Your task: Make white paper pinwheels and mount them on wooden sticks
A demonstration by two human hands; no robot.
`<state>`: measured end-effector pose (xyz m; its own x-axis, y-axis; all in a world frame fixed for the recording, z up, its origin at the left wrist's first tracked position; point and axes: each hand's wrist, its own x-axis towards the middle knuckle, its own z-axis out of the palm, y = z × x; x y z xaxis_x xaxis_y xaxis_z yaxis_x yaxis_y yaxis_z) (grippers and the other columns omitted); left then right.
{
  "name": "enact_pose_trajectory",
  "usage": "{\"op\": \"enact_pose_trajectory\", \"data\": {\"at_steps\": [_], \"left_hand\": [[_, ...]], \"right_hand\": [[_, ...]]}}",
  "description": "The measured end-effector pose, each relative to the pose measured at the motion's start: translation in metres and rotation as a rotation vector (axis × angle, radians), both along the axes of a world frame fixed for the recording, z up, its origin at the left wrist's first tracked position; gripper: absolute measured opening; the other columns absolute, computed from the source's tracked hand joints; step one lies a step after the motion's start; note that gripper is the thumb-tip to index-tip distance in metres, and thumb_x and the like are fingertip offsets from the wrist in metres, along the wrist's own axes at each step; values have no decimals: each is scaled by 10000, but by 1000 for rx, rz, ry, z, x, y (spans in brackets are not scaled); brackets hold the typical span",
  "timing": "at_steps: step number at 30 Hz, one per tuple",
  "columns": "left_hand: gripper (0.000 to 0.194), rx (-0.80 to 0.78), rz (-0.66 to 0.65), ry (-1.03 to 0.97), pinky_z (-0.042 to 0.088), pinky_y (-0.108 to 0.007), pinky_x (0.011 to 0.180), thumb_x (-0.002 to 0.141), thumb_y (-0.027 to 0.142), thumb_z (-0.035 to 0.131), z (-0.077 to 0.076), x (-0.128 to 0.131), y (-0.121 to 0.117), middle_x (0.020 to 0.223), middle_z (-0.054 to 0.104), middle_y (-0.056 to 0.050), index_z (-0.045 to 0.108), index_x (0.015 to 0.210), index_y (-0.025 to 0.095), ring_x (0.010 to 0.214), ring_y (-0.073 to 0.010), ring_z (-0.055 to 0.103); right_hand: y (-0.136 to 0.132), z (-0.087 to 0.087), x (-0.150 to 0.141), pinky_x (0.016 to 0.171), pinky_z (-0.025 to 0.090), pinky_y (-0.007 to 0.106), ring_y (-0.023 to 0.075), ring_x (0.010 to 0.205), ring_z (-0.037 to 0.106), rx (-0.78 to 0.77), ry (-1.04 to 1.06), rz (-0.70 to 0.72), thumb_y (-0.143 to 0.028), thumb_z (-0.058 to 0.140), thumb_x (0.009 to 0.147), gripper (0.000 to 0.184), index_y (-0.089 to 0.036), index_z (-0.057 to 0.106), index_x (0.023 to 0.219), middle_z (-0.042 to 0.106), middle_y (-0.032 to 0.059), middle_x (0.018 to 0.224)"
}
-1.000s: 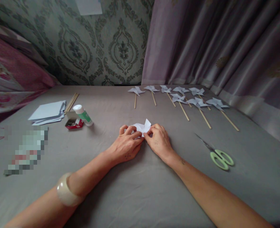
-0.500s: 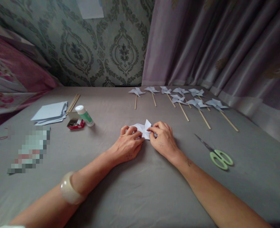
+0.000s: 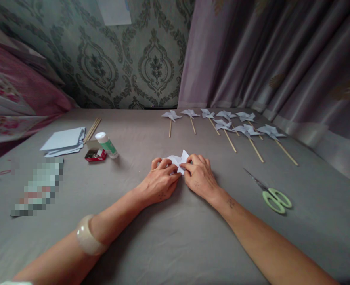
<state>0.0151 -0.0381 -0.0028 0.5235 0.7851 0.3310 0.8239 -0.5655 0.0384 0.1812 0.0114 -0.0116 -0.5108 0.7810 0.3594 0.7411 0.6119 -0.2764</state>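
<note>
A white paper pinwheel [image 3: 184, 157] lies on the grey cloth in front of me, one pointed blade standing up. My left hand [image 3: 162, 178] is closed on its left side, fingers curled and pressing near the middle. My right hand [image 3: 201, 174] grips the right side, with thumb and forefinger at the pinwheel's centre. Both hands cover much of the paper, and the fingertips nearly meet. No stick shows on this pinwheel.
Several finished pinwheels on sticks [image 3: 247, 130] lie at the back right. Green-handled scissors [image 3: 274, 198] rest at right. At left are a glue stick [image 3: 108, 145], a small red box [image 3: 94, 153], paper sheets [image 3: 63, 140], wooden sticks [image 3: 92, 130] and a blurred packet [image 3: 39, 188].
My right hand has shifted left, bringing its fingers onto the pinwheel's centre and over its right side. The left hand has stayed in place.
</note>
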Motion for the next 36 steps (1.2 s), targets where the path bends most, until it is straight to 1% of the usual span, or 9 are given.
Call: {"op": "enact_pose_trajectory", "data": {"at_steps": [4, 10, 16, 19, 23, 26, 29, 32, 36], "left_hand": [[229, 18, -2, -13, 256, -459, 936, 889, 216, 469, 0, -1, 0, 950, 676, -66, 693, 935, 208, 1015, -250, 480], [212, 86, -7, -118, 266, -434, 916, 877, 232, 509, -1, -4, 1, 858, 703, -33, 699, 785, 210, 996, -226, 511], [196, 134, 251, -352, 284, -419, 889, 870, 259, 526, 3, -7, 2, 830, 719, -19, 699, 786, 218, 903, -196, 543], [181, 132, 376, -453, 299, -410, 876, 861, 274, 543, 3, -9, 5, 837, 722, -16, 696, 782, 220, 894, -196, 553], [184, 121, 486, -549, 312, -404, 862, 856, 280, 545, 2, -12, 10, 818, 716, -15, 690, 759, 219, 879, -197, 559], [180, 92, 519, -568, 308, -408, 864, 845, 271, 550, 1, -13, 13, 816, 715, -15, 691, 746, 220, 887, -204, 561], [184, 54, 535, -578, 302, -412, 863, 840, 272, 550, 1, -13, 15, 819, 719, -16, 694, 738, 220, 899, -212, 561], [195, 36, 553, -610, 302, -414, 870, 837, 277, 542, 1, -14, 16, 828, 723, -19, 694, 731, 220, 907, -218, 561], [200, 42, 570, -640, 298, -420, 887, 831, 285, 539, 0, -18, 16, 834, 726, -25, 693, 721, 221, 923, -227, 560]], "right_hand": [[0, 6, 0, 814, 337, 373, 234, 945, 475, 40, -104, 63, -114, 501, 834, 267, -219, 734, 914, 613, 86, 980], [8, 16, -2, 830, 314, 375, 232, 966, 479, 107, -283, 270, -96, 477, 848, 245, -154, 714, 861, 629, 105, 981], [28, 28, -5, 788, 293, 345, 196, 894, 506, -24, -313, 332, -131, 484, 862, 245, -166, 712, 780, 659, 59, 895], [31, 29, -6, 782, 283, 335, 191, 892, 497, -16, -336, 363, -127, 485, 859, 241, -160, 703, 762, 653, 67, 883], [27, 25, -8, 779, 281, 339, 191, 880, 503, 8, -338, 350, -147, 475, 877, 247, -154, 688, 752, 656, 69, 881], [24, 22, -8, 794, 281, 346, 197, 893, 514, 19, -314, 305, -159, 464, 885, 263, -150, 694, 759, 663, 77, 886], [26, 18, -4, 789, 291, 337, 194, 907, 525, -76, -243, 232, -146, 479, 860, 250, -172, 721, 802, 678, 63, 914], [30, 12, 1, 808, 296, 340, 189, 915, 534, -211, -143, 147, -120, 478, 828, 297, -245, 742, 880, 694, 21, 956], [29, 4, 1, 839, 293, 377, 216, 964, 520, -207, -53, 40, -98, 474, 796, 341, -276, 748, 896, 689, 24, 986]]}}
